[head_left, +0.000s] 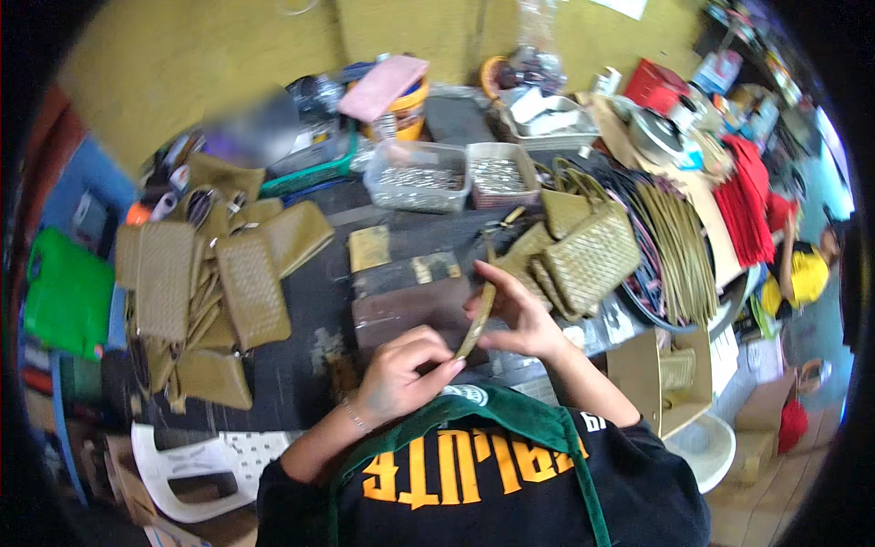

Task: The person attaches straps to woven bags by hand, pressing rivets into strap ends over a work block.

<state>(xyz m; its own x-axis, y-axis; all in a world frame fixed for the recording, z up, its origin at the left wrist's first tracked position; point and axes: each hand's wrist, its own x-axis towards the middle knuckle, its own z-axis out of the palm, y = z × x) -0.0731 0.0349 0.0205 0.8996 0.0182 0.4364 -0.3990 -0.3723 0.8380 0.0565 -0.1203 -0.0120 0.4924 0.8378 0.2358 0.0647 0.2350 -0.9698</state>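
Note:
An olive strap [476, 326] runs upright between my hands above the dark worktable. My left hand [407, 372] pinches its lower end between thumb and fingers. Higher up, my right hand [521, 316] has its fingers curled around the strap, with the index finger raised along it. Just right of the strap lies a pile of olive woven-pattern bags [594, 257]. A brown flat piece [410, 314] lies on the table beyond my left hand. Whether the strap's top end joins the small metal clasp [512, 217] cannot be made out.
More olive bags [252, 287] are heaped at the left. Clear containers of metal hardware [421, 173] stand at the back, near an orange bucket [410, 109]. Bundled olive strips [674, 251] fill the right side. A white plastic chair [196, 474] is at lower left. A person in yellow [807, 276] is far right.

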